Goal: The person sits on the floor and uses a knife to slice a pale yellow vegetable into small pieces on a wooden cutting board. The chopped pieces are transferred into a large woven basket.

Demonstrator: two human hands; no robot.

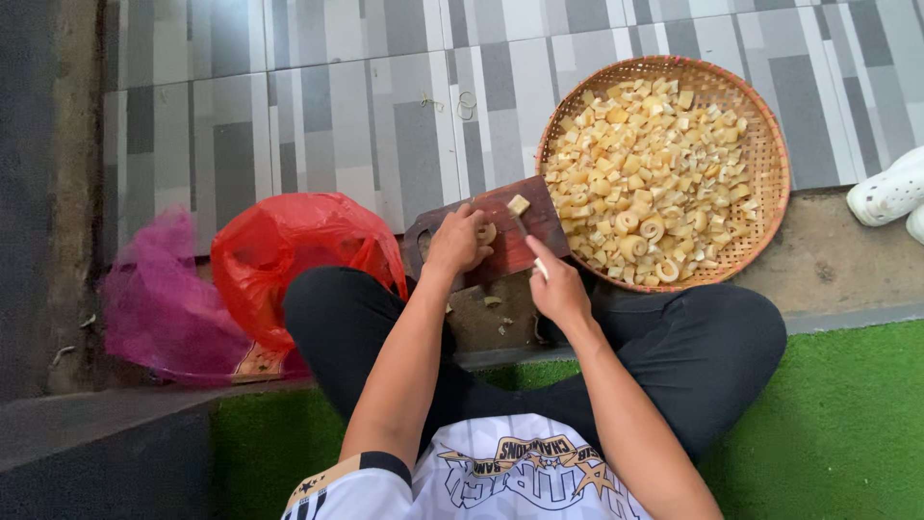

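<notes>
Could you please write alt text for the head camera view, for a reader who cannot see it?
Seen from above, a seated person's left hand steadies a pale piece on a dark wooden board while the right hand holds a knife. A round woven tray of pale cut pieces lies right, red bag left.

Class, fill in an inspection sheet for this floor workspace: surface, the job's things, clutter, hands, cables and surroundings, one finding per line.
Surface: grey patterned tile floor, a concrete strip, and green turf under the seated person.
Job's things: dark wooden cutting board with a pale cut piece on it; round woven tray heaped with pale yellow chunks.
Clutter: red plastic bag, pink mesh bag, scraps below the board.
Hands: left hand presses a curled piece on the board; right hand grips a knife.
Cables: nothing seen.
Surroundings: white shoe at the right edge.
</notes>
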